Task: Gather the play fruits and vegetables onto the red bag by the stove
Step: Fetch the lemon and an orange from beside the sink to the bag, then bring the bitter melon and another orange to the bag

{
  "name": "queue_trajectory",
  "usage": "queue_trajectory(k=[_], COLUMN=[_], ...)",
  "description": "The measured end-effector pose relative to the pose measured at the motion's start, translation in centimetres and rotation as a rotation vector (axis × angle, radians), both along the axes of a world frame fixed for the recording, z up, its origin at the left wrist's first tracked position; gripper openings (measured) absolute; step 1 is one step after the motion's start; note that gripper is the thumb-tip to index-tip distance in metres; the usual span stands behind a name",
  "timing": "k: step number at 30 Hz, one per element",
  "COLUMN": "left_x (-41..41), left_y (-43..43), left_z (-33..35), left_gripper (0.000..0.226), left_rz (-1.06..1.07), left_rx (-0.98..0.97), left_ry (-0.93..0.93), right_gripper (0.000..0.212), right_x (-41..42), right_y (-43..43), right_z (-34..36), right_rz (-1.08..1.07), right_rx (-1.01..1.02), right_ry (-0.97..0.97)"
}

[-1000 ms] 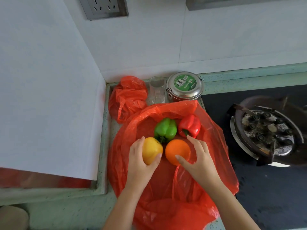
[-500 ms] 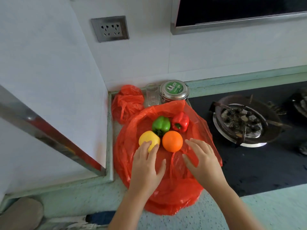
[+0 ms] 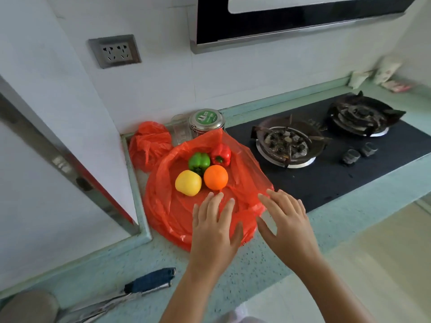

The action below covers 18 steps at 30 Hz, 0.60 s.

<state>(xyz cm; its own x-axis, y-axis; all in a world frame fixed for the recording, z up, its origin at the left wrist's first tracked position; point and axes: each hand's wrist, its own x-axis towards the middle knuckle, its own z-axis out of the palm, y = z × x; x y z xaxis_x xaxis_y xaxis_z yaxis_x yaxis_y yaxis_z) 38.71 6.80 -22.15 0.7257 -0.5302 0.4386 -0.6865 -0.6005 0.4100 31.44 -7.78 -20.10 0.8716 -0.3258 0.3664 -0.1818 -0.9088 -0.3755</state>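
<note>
A spread-out red bag (image 3: 168,206) lies on the counter left of the stove (image 3: 326,171). On it sit a yellow fruit (image 3: 188,182), an orange (image 3: 215,174), a green pepper (image 3: 199,160) and a red pepper (image 3: 221,154), grouped together. My left hand (image 3: 214,227) hovers over the bag's near edge, fingers spread, holding nothing. My right hand (image 3: 285,224) is beside it at the bag's right edge, also spread and empty. Both hands are apart from the fruits.
A second crumpled red bag (image 3: 149,143), a clear glass (image 3: 180,129) and a metal tin with a green lid (image 3: 206,120) stand against the wall. Two gas burners sit right. A blue-handled tool (image 3: 149,282) lies at the counter's near edge.
Both hands let go of the yellow fruit and the orange and drew back toward me. The camera pulled away and up, showing more counter and stove.
</note>
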Motion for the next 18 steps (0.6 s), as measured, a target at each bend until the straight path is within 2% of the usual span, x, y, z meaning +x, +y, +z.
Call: queue_trajectory(k=[8, 18], left_x=[-5.2, -11.1], left_y=[-2.0, -10.9], left_z=[0.5, 1.2], left_gripper=[0.040, 0.037], left_rz=[-0.150, -0.461], left_rx=[-0.020, -0.047], left_ry=[-0.009, -0.092], right_gripper=[0.043, 0.042], right_x=[-7.4, -17.4], right_y=[-0.8, -6.5], right_z=[0.7, 1.1], right_rz=[-0.157, -0.449], right_rx=[-0.021, -0.038], right_ry=[-0.043, -0.086])
